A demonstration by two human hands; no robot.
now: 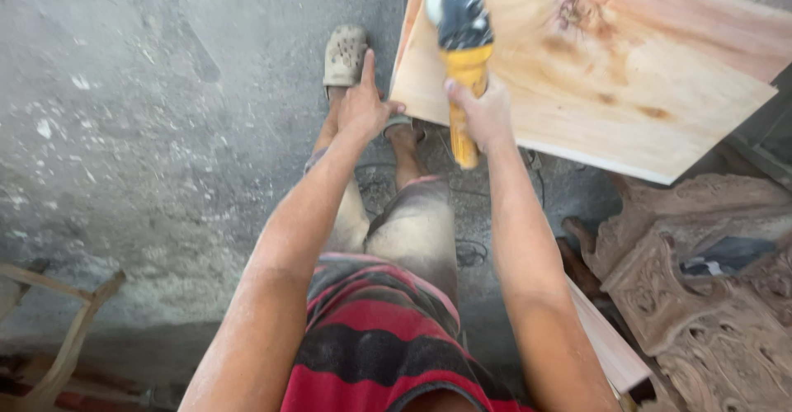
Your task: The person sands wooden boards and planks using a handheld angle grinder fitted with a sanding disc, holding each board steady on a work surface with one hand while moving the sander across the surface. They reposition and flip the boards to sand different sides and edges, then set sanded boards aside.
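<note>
A pale wooden board (627,90) with a dark knot lies tilted at the upper right. My right hand (483,115) grips the yellow handle of an angle grinder (460,41), whose black head and round pad rest on the board near its left edge. My left hand (365,103) has its fingers stretched out and touches the board's lower left corner, holding nothing. Below the hands I see my legs in dusty shorts and a red and black striped shirt.
A dusty grey concrete floor (165,131) fills the left. My foot wears a grey clog (345,53). Carved wooden furniture parts (701,296) are piled at the lower right beside a flat plank (606,342). Curved wooden pieces (58,329) lie at the lower left.
</note>
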